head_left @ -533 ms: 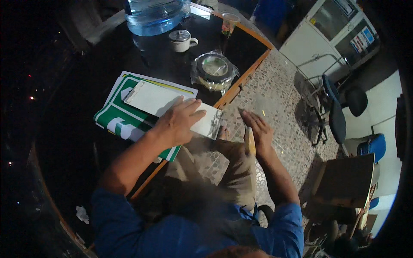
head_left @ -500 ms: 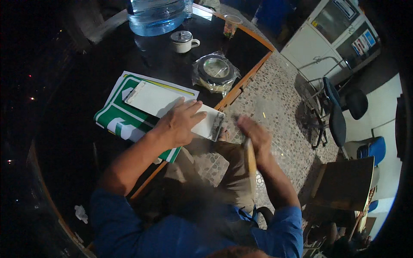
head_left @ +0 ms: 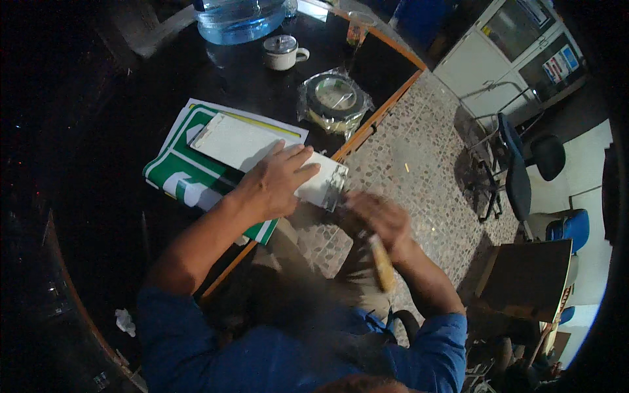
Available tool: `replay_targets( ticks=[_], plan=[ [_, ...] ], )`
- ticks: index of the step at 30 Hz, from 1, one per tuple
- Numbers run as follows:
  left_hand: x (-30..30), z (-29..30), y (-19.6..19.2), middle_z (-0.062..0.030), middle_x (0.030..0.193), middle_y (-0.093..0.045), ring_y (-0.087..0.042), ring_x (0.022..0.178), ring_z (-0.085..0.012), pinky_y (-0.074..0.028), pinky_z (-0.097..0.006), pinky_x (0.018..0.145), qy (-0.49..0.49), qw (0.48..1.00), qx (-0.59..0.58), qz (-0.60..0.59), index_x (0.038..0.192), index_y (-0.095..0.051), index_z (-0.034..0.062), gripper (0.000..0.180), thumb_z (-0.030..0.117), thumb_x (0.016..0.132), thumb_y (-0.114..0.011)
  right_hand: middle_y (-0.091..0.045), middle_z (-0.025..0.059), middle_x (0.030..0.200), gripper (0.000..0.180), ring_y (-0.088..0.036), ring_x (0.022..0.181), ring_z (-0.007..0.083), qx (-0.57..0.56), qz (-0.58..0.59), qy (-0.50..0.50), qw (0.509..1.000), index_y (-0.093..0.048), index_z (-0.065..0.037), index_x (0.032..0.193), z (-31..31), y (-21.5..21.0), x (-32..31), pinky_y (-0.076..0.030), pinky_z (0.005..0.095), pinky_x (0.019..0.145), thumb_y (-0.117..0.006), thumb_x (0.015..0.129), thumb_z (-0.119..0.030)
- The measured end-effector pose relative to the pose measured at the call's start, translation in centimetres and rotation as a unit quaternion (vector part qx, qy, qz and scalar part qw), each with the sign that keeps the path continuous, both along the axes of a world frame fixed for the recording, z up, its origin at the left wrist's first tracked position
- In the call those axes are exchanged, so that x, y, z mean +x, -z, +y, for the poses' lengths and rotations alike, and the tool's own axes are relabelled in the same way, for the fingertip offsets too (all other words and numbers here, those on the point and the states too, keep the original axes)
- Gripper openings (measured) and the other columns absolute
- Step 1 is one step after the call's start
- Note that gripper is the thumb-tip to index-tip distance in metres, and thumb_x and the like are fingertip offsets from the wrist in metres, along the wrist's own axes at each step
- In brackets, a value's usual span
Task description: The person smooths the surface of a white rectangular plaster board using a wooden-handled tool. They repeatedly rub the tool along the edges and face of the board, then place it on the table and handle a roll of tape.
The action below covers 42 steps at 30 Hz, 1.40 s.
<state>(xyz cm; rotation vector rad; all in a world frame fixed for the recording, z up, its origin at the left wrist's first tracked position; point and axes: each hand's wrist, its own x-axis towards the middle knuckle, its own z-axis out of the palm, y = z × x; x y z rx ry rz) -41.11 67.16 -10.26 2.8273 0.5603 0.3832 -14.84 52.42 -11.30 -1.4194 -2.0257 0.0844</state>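
A long white panel (head_left: 239, 134) lies slantwise on green-and-white printed sheets (head_left: 177, 167), and its scuffed right end juts past the table edge. Across its middle rests my left hand (head_left: 275, 177), fingers stretched out and pressing it down. Just beside the scuffed end is my right hand (head_left: 383, 219), closed and smeared by motion. It grips a tool with a yellowish wooden handle (head_left: 381, 265) that sticks out below the fist toward me. The tool's working part is hidden or blurred, so its kind does not show.
Farther back on the black table (head_left: 223, 85) stand a lidded cup (head_left: 280, 56), tape rolls in clear plastic (head_left: 335, 98), a plastic cup (head_left: 357, 29) and a big water bottle (head_left: 239, 19). A crumpled white scrap (head_left: 124, 322) lies left. Office chairs (head_left: 514, 170) stand on the pebble-patterned floor.
My right hand has moved left, nearer the panel's end, and the wooden handle has tilted. My left hand keeps its place on the panel. The whole view has shifted slightly.
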Motion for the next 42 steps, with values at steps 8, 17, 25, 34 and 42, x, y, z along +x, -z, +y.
replay_targets(
  ticks=[8, 17, 25, 34, 42],
  plan=[
    [-0.4, -0.6, 0.6, -0.0242, 0.148, -0.050, -0.045, 0.140, -0.0369, -0.029, -0.055, 0.120, -0.011, 1.000, 0.002, 0.003, 0.132, -0.062, 0.0048, 0.063, 0.009, 0.070, -0.070, -0.070, 0.0137, 0.121, 0.052, -0.068, 0.111, 0.0342, -0.020, -0.080, -0.063, 0.995, -0.064, -0.004, 0.125, -1.1, 1.1, -2.4, -0.055, 0.0436, 0.095, -0.074, 0.075, -0.013],
    [-0.5, -0.6, -0.4, -0.0247, 0.148, -0.049, -0.045, 0.140, -0.0373, -0.029, -0.056, 0.119, 0.007, 1.000, 0.001, 0.009, 0.132, -0.061, 0.0028, 0.060, 0.009, 0.073, -0.070, -0.070, 0.0155, 0.120, 0.056, -0.067, 0.106, 0.0373, -0.027, -0.029, 0.046, 0.998, -0.063, -0.004, 0.125, 1.2, -1.4, -1.3, -0.055, 0.0441, 0.088, -0.076, 0.073, -0.020],
    [-0.5, -0.8, 0.1, -0.0227, 0.149, -0.049, -0.046, 0.140, -0.0362, -0.032, -0.057, 0.118, 0.014, 0.999, -0.011, 0.032, 0.131, -0.063, 0.0047, 0.060, 0.009, 0.072, -0.072, -0.072, 0.0138, 0.115, 0.036, -0.070, 0.104, 0.0344, -0.014, 0.108, 0.073, 0.991, -0.069, -0.007, 0.121, -0.8, 0.0, -1.1, -0.057, 0.0414, 0.089, -0.067, 0.085, -0.011],
    [-0.2, -0.9, -0.6, -0.0209, 0.144, -0.055, -0.051, 0.136, -0.0335, -0.035, -0.055, 0.117, 0.025, 0.998, 0.059, 0.024, 0.131, -0.063, 0.0053, 0.057, 0.012, 0.075, -0.074, -0.073, 0.0140, 0.103, 0.032, -0.069, 0.093, 0.0199, -0.081, 0.283, 0.224, 0.929, -0.065, -0.002, 0.126, 1.0, 3.7, -0.7, -0.054, 0.0332, 0.081, -0.063, 0.097, -0.016],
    [1.4, -3.3, -1.5, -0.0191, 0.143, -0.056, -0.053, 0.132, -0.0352, -0.037, -0.054, 0.115, 0.086, 0.986, 0.145, 0.015, 0.130, -0.062, 0.0033, 0.055, 0.008, 0.076, -0.069, -0.065, 0.0064, 0.101, 0.036, -0.061, 0.082, 0.0163, -0.229, 0.774, 0.169, 0.565, -0.061, -0.001, 0.117, -1.7, 6.5, -4.9, -0.051, 0.0291, 0.073, -0.065, 0.099, -0.031]
  ],
)
